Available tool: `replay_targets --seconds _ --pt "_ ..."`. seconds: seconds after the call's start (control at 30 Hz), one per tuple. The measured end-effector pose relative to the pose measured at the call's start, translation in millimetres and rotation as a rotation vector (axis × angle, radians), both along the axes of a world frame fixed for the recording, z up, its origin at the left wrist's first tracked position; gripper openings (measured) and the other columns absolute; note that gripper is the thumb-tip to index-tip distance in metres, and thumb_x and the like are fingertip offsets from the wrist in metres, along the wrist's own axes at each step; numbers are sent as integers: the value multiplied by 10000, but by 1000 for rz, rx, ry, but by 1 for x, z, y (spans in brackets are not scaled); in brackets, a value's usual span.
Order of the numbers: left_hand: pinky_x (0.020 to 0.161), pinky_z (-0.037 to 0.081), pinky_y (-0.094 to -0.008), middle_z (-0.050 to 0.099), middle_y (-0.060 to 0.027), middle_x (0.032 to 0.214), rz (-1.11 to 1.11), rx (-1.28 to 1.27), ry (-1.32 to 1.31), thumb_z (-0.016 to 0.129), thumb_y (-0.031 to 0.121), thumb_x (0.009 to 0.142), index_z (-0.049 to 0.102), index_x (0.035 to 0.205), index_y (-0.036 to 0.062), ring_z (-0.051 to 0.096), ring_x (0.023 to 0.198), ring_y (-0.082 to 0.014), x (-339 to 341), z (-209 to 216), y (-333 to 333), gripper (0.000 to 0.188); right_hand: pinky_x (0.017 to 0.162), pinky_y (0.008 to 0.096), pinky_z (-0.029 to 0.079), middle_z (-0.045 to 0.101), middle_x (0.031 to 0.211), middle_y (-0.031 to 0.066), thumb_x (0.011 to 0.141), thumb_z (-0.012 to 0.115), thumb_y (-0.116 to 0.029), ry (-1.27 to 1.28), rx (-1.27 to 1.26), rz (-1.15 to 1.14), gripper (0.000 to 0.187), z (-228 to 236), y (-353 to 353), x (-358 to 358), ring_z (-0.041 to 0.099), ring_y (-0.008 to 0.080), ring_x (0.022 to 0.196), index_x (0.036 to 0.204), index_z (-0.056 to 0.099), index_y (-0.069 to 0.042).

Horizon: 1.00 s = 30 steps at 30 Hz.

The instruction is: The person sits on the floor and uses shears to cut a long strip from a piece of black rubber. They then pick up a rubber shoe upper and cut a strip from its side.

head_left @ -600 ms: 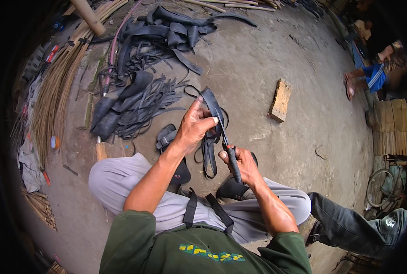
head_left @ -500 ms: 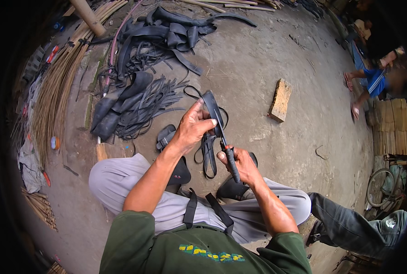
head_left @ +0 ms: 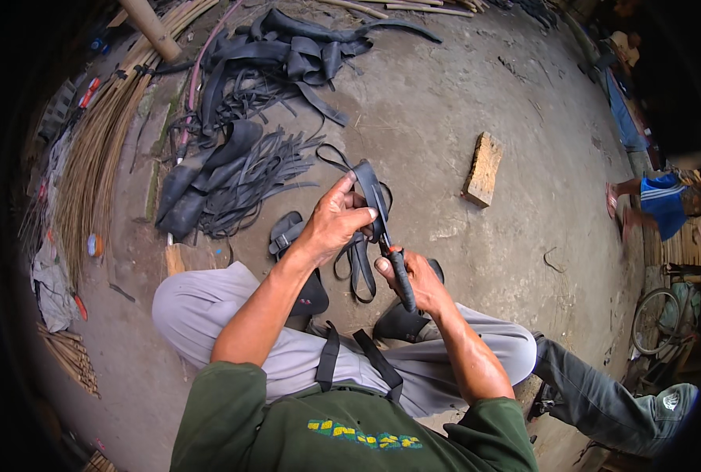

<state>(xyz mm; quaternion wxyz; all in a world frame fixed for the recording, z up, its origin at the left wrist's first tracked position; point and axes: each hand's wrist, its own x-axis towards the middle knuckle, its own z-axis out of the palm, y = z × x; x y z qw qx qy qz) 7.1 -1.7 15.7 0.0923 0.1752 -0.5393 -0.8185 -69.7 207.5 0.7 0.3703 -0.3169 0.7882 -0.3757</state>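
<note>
My left hand [head_left: 328, 226] pinches a black rubber strip [head_left: 363, 173] between thumb and fingers, above the ground between my knees. My right hand [head_left: 423, 282] is closed round the dark wrapped handle of a pair of scissors [head_left: 401, 280]. Their blades point away from me and lie along the strip, close to my left thumb. Whether the blades are parted is hard to make out. A thin loop of rubber hangs beyond my left fingers, and a longer cut length of rubber [head_left: 360, 271] dangles below them, over the ground between my feet.
Black rubber sheets [head_left: 287, 59] and a heap of thin rubber strips [head_left: 264, 177] lie at the far left. Beyond them are long bundled sticks [head_left: 103, 141]. A worn block [head_left: 483, 169] rests right of centre. Another person's leg [head_left: 610, 389] extends at lower right; someone in blue shorts [head_left: 662, 206] is farther off.
The strip and the scissors have shifted only slightly, with both hands keeping their hold. At the right, the person in blue shorts has moved nearer and farther right.
</note>
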Motion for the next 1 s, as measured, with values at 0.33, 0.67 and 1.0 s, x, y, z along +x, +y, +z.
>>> replay_targets --seconds 0.33,0.67,1.0 --pt "713 546 -298 659 -47 941 65 53 24 657 46 943 470 1444 20 653 840 -106 -4 -2 -2 536 566 364 388 455 642 5 987 594 -654 -104 39 -7 635 4 5 0 463 147 629 808 514 -50" --pt "695 552 -280 674 -57 948 7 46 -11 654 18 934 518 1387 -1 651 785 -110 -5 2 8 473 559 349 387 451 621 1 991 589 -647 -86 63 -11 624 4 7 -3 454 141 610 807 515 -56" --pt "675 543 -280 672 -48 909 -41 -2 -27 667 44 933 553 1306 14 653 778 -109 -3 0 12 391 586 389 406 472 642 50 1001 564 -645 29 -10 35 636 7 4 -4 499 177 646 836 519 -32"
